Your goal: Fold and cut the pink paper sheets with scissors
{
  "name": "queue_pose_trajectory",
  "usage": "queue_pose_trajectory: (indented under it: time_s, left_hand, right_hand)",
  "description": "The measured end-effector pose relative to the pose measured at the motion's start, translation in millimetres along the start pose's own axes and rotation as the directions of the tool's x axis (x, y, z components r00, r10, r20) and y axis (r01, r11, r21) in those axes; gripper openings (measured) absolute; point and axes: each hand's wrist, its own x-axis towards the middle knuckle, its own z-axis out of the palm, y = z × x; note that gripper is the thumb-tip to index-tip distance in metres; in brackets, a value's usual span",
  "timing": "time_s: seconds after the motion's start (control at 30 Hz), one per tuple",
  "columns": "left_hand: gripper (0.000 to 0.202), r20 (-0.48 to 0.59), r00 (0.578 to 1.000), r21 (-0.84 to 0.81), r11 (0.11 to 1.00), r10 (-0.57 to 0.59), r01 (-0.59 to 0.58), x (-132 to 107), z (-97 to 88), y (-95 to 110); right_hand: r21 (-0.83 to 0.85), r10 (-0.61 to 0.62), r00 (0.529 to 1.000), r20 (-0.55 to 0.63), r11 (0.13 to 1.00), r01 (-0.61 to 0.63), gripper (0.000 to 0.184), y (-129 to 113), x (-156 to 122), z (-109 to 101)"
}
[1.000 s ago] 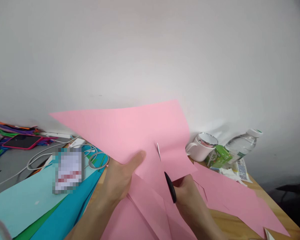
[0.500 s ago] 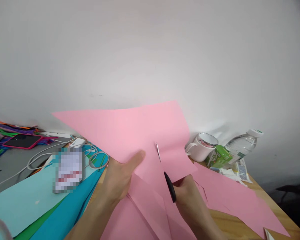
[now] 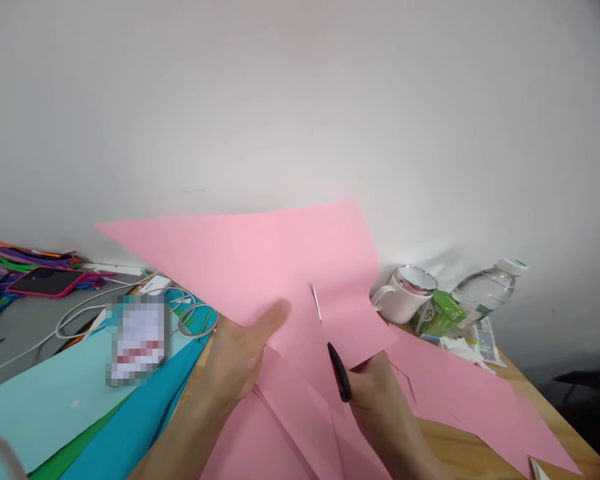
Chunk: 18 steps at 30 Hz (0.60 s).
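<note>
A large sheet of pink paper [image 3: 240, 260] is held up in front of me, bowed and tilted. My left hand [image 3: 245, 347] grips its near edge, thumb on top and the other fingers hidden beneath. In my right hand [image 3: 375, 387] is a pair of scissors [image 3: 340, 380] with black handles. One blade shows above the pink sheet; the rest lies under it, at a cut running through the paper. Below both hands lie more pink sheets [image 3: 275, 433], overlapping each other.
On the right, a pink mug [image 3: 403, 300], a green box [image 3: 440, 313] and a clear bottle [image 3: 490, 290] stand by the wall. Pink offcuts [image 3: 460, 387] cover the wooden table [image 3: 445, 440]. To the left are blue sheets [image 3: 45, 407], a white cable [image 3: 85, 313] and a phone [image 3: 47, 281].
The pink sheet's far left corner has shifted slightly left and up. Both hands and the scissors keep nearly the same place.
</note>
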Motion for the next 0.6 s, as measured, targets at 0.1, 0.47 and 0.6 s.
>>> queue_pose_trajectory:
  time_s: [0.1,0.47,0.6]
  left_hand:
    - [0.081,0.041,0.999,0.027,1.000,-0.007,0.006,-0.8,-0.1,-1.7]
    - [0.076,0.070,0.997,0.016,1.000,-0.019,0.018,-1.6,2.2,-6.7]
    - [0.076,0.051,0.997,0.005,0.998,-0.056,0.056,-2.1,3.0,-5.7]
  right_hand:
    - [-0.027,-0.017,1.000,0.002,0.999,0.017,0.038,-1.9,-0.1,0.5]
    - [-0.058,-0.074,0.997,0.015,0.995,0.075,0.019,-3.7,0.2,0.1]
    - [-0.045,-0.071,0.997,-0.011,0.997,0.071,0.015,-1.5,0.5,0.9]
